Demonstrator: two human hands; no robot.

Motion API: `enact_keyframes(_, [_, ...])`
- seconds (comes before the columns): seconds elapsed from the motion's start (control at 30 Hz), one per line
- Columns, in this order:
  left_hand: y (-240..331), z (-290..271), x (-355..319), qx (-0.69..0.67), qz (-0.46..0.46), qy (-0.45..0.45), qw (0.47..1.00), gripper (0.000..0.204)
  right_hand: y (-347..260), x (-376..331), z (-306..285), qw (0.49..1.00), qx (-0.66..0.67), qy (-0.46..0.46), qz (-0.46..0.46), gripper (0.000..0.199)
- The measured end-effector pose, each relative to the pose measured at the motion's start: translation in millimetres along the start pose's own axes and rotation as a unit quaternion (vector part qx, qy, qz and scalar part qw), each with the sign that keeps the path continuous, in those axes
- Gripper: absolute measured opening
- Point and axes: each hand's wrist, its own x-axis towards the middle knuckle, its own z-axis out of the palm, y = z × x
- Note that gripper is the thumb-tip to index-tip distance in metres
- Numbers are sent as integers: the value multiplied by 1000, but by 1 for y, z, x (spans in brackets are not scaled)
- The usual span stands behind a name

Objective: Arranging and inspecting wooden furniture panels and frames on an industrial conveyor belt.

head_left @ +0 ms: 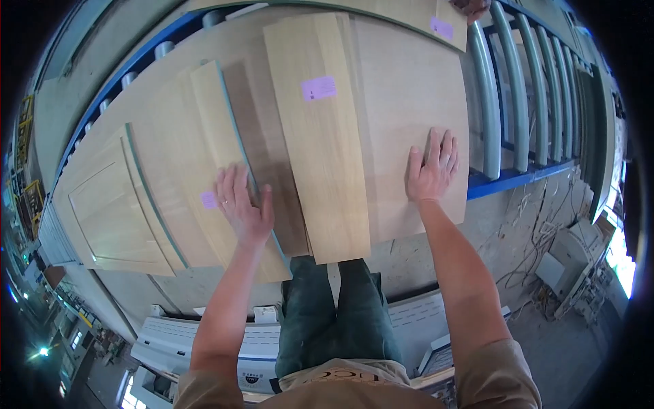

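My left hand (242,203) lies flat, fingers spread, on a narrow light wood panel (218,129) that carries a small purple sticker by my fingers. My right hand (432,168) rests flat on a wide light wood panel (409,88) near its right edge. Between the hands a long narrow wood board (325,136) with a purple label (319,88) lies on top of the stack, running away from me. Neither hand grips anything.
A framed cabinet-door panel (112,208) lies at the left. The panels rest on a blue-framed roller conveyor (511,102) with grey rollers at the right. Another person's hand (470,7) touches a panel at the top. Cables and a white box lie on the floor at right.
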Motion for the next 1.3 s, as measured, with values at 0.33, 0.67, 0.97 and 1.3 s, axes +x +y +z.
enact_keyframes(0.33, [130,44,143,-32,74,-234,969,93,2,3,-4,1000,12,0,-2,65])
enact_keyframes(0.67, [135,48,155,3,44,-306,951,108,3,6,-7,1000,0,-9,6,66])
enact_keyframes(0.97, [138,45,159,-12,27,-322,946,107,4,7,-8,1000,7,-8,2,66])
enact_keyframes(1.3, [137,46,156,-13,21,-300,954,107,2,6,-7,1000,12,6,8,65])
